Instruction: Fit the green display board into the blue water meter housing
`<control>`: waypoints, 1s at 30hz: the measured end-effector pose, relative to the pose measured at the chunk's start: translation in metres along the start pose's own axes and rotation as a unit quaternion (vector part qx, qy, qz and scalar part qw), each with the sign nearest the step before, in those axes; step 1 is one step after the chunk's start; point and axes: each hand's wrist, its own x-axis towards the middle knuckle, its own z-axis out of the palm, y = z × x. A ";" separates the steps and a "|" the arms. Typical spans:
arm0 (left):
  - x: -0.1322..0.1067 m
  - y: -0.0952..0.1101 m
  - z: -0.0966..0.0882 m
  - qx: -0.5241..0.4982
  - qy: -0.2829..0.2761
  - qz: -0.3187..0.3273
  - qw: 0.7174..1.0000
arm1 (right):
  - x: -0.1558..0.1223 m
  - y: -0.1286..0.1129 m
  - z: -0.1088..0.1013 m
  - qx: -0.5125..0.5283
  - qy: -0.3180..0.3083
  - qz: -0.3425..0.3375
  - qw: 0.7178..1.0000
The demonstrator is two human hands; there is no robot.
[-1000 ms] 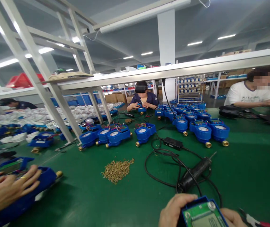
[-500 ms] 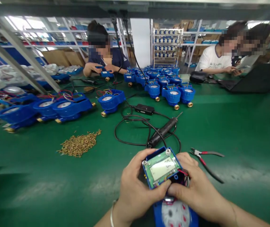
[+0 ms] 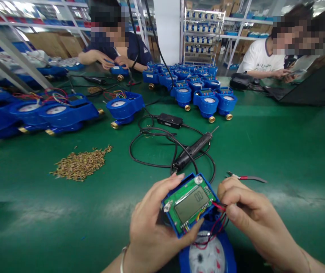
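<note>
My left hand (image 3: 151, 223) grips a blue module with a green circuit board and grey LCD (image 3: 190, 203), tilted up over a blue water meter (image 3: 208, 256) at the near edge. My right hand (image 3: 250, 216) pinches the red and black wires (image 3: 219, 212) that run from the board's right side down into the meter. A black electric screwdriver (image 3: 193, 151) lies just beyond my hands with its cable looped around it. Red-handled pliers (image 3: 247, 177) rest behind my right hand.
A pile of small brass screws (image 3: 79, 165) lies on the green mat (image 3: 293, 151) to the left. Several blue water meters (image 3: 62, 113) line the left and cluster at the back (image 3: 204, 98). A black adapter (image 3: 169, 120) sits mid-table. Other people work across the table.
The view dropped from the room onto my hands. My left hand left a meter at the far left and joined the right on the display module, now lifted and tilted with wires exposed.
</note>
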 end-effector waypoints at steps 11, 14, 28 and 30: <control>-0.009 -0.006 -0.009 0.009 -0.028 0.087 0.996 | 0.002 -0.007 0.003 0.014 0.014 -0.002 1.000; -0.009 -0.007 -0.009 -0.001 -0.028 0.097 0.995 | 0.001 -0.004 0.001 0.066 0.008 0.016 0.998; 0.005 -0.012 -0.013 -0.060 -0.110 0.163 0.979 | 0.011 -0.005 -0.025 0.082 -0.094 0.053 0.991; 0.006 -0.011 -0.013 -0.060 -0.116 0.164 0.978 | 0.013 -0.007 -0.026 0.057 -0.092 0.047 0.993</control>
